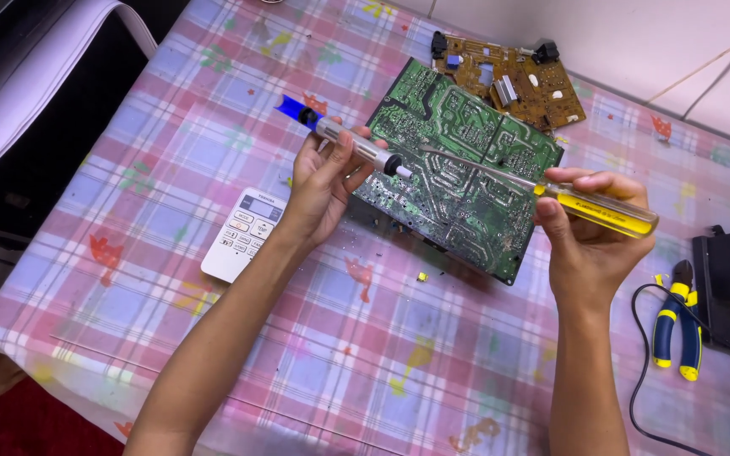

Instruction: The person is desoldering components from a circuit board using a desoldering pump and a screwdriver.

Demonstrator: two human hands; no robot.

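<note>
Left hand (324, 181) grips a solder sucker (348, 141), a metal tube with a blue end, slanting down-right to a green circuit board (458, 169) on the checked tablecloth (213, 338). Right hand (589, 232) closes around a yellow-handled screwdriver (542, 190); its thin shaft points up-left over the board, crossing near the sucker's tip.

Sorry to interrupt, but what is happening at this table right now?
A person works over a green circuit board on a plaid tablecloth. The left hand holds a blue-ended desoldering pump; the right hand holds a yellow-handled screwdriver, its shaft lying across the board. A brown circuit board, remote control and pliers lie nearby.
</note>
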